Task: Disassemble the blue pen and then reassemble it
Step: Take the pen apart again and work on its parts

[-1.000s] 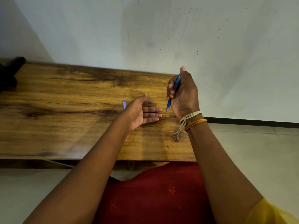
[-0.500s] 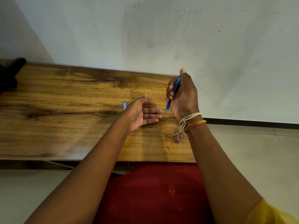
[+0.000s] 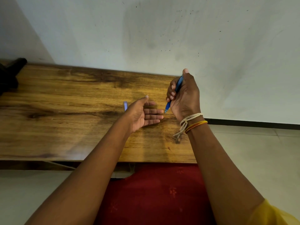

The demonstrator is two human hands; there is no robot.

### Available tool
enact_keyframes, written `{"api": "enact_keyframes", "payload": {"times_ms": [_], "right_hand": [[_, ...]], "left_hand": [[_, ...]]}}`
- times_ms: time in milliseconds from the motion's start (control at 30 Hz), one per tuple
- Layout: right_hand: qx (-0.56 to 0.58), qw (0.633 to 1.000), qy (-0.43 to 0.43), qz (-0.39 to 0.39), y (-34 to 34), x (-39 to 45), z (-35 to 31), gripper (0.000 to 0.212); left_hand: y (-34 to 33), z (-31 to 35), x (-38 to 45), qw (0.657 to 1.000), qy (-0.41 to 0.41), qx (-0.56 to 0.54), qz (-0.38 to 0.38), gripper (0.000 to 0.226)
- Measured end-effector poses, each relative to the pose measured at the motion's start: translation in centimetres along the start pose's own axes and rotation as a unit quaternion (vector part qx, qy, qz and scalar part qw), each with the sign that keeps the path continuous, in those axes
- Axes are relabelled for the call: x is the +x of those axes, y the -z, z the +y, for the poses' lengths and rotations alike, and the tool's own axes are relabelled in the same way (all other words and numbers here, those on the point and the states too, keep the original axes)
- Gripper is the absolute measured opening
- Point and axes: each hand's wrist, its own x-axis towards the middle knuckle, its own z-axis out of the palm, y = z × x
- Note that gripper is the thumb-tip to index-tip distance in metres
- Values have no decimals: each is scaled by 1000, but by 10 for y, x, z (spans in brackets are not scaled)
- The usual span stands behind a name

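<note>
Nothing has shifted since a second ago: the left hand (image 3: 142,113) rests on the wooden table (image 3: 65,111), palm up, fingers straight. Just beyond its fingertips the right hand (image 3: 183,96) fist-grips the slim blue pen (image 3: 177,85), axis steep, tip down toward the palm. Farther left, behind the left hand, a small blue piece (image 3: 125,106), perhaps the cap, lies on the glossy grain.

Blue pen (image 3: 178,86) mid-barrel hidden inside right hand (image 3: 184,96) fist; small blue cap (image 3: 125,106) partly covered by left hand (image 3: 142,113); dark object (image 3: 11,71) at bench (image 3: 65,111) far-left corner cut off, unidentifiable
</note>
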Motion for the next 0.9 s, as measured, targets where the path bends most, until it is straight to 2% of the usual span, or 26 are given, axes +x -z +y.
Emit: {"api": "enact_keyframes", "payload": {"times_ms": [233,900], "right_hand": [[52,998,-21,8,2,-1,-1,56],[65,997,-17,24,1,-2,-3,55]], "left_hand": [[0,2,1,999,17,-30,-13,41],[3,0,2,999,22,3,-35,46]]}}
